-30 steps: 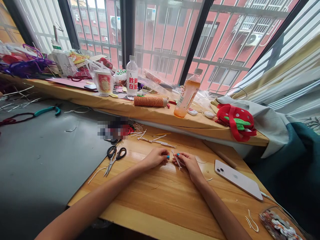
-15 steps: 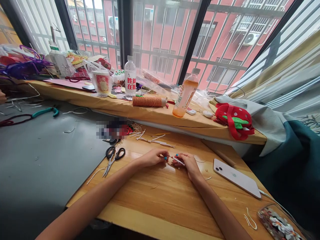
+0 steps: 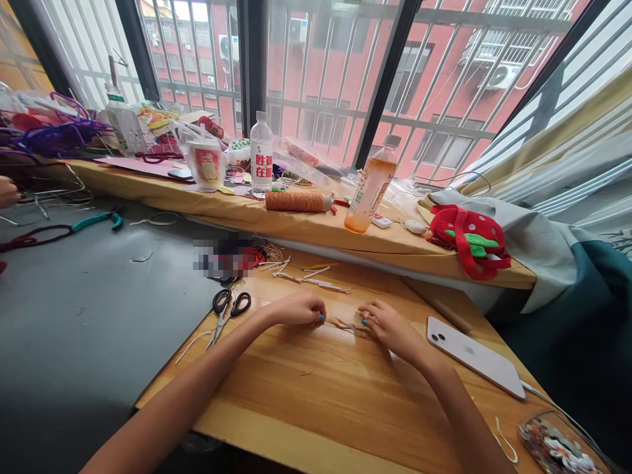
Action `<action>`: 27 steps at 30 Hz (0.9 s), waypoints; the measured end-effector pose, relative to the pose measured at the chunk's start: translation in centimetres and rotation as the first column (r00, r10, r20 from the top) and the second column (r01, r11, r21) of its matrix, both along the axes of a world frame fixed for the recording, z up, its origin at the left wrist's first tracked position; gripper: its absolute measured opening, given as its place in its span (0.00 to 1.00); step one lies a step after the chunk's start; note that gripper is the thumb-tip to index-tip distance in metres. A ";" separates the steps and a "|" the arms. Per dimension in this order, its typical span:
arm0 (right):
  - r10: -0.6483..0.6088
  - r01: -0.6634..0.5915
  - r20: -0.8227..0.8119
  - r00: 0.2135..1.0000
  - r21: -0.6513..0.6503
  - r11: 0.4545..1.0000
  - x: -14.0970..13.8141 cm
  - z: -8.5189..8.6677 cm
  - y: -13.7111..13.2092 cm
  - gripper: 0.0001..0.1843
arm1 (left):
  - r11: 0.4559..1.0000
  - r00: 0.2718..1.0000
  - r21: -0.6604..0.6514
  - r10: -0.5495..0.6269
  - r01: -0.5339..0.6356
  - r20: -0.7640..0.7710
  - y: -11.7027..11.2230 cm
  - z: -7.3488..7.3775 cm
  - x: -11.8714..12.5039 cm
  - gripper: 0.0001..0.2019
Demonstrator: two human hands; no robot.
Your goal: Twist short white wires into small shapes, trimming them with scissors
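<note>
On the wooden table [image 3: 316, 408] my left hand [image 3: 299, 309] and my right hand [image 3: 390, 327] rest a short way apart, both with fingers curled in a pinch. Between them runs a thin tan strand [image 3: 345, 324], held at each end and stretched just above the wood. Black-handled scissors [image 3: 224, 315] lie to the left of my left hand. A white phone [image 3: 474, 357] lies face down right of my right hand.
Pale cut strips [image 3: 309, 276] lie beyond my hands. On the yellow ledge [image 3: 276, 217] stand a water bottle [image 3: 261, 161], an orange drink bottle [image 3: 370, 187], an orange thread spool [image 3: 296, 201] and a strawberry pouch [image 3: 469, 240]. Another person's hand [image 3: 7, 191] shows at far left.
My hands have drawn apart, pulling the strand out between them. The white strip they pinched together is no longer visible.
</note>
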State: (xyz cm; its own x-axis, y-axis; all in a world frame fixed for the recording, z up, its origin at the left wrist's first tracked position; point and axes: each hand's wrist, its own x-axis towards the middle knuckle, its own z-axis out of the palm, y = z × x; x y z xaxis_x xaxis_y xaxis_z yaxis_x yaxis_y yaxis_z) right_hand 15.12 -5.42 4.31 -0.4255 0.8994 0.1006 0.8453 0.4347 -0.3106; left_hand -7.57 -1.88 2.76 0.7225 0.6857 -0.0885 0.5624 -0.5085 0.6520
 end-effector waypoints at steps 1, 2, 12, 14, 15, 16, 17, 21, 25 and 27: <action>-0.004 0.003 0.012 1.000 0.037 0.999 0.0 0.1 -0.1 0.15 | 0.999 1.000 0.040 0.012 -0.011 -0.029 0.0 0.1 0.0 0.11; 0.004 -0.005 0.011 1.000 0.074 0.997 -0.2 0.2 -0.2 0.16 | 0.996 0.998 0.087 0.038 -0.033 -0.051 -0.1 0.2 0.0 0.10; 0.019 -0.024 0.038 0.999 0.142 0.990 -2.7 -0.8 -1.0 0.11 | 0.880 0.973 0.420 0.229 -0.223 0.038 -2.0 -0.7 2.1 0.10; -0.003 0.001 0.010 1.000 0.140 0.990 -2.9 -1.2 -0.9 0.11 | 0.893 0.980 0.413 0.199 -0.182 0.002 -2.3 -0.9 2.5 0.10; -0.005 0.007 -0.016 1.000 0.130 0.991 -3.0 -1.3 -0.9 0.10 | 0.895 0.982 0.413 0.190 -0.170 -0.010 -2.5 -1.0 2.6 0.09; -0.001 0.007 -0.052 0.999 0.114 0.993 -3.1 -1.4 -0.9 0.10 | 0.894 0.982 0.417 0.189 -0.166 -0.014 -2.5 -1.0 2.6 0.09; 0.005 0.005 -0.099 0.995 0.095 0.995 -3.1 -1.4 -0.9 0.10 | 0.891 0.982 0.423 0.190 -0.167 -0.013 -2.6 -1.1 2.7 0.08; 0.017 -0.002 -0.267 0.964 0.056 0.998 -3.3 -1.2 -0.8 0.12 | 0.872 0.977 0.450 0.212 -0.194 0.010 -2.6 -1.3 2.7 0.09; 0.004 0.010 -0.274 0.962 0.048 0.999 -3.2 -1.0 -0.7 0.13 | 0.871 0.975 0.443 0.217 -0.213 0.043 -2.5 -1.4 2.7 0.10; 0.019 -0.008 -0.247 0.969 0.045 0.999 -3.1 -1.0 -0.7 0.13 | 0.879 0.976 0.427 0.210 -0.214 0.056 -2.4 -1.4 2.6 0.10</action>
